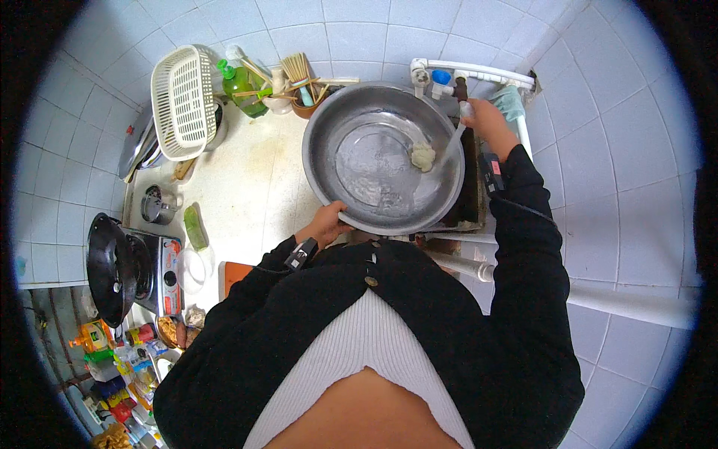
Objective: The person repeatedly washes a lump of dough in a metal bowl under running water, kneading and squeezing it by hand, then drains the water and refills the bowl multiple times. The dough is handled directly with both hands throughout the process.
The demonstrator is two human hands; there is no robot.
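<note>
A large round stainless steel basin (364, 163) lies before me, partly over a dark sink opening (471, 191). My left hand (325, 224) grips its near left rim. At the far right, my right hand (485, 120) is closed around a whitish nozzle or tube end (466, 109) below the brown tap pipe (461, 88). From there a pale translucent streak (453, 143) runs down into the basin; whether it is water or a hose, I cannot tell. A crumpled off-white lump (423, 156), perhaps a scrubbing cloth, sits inside on the basin's right. The metal around it looks wet.
White pipes with a blue valve knob (441, 77) run along the tiled wall. Left on the counter (252, 168) are a white plastic basket (184, 104), a green pump bottle (244, 90), a bamboo brush (297, 70), a green vegetable piece (195, 227) and a wok (109, 269) by a portable stove (168, 275).
</note>
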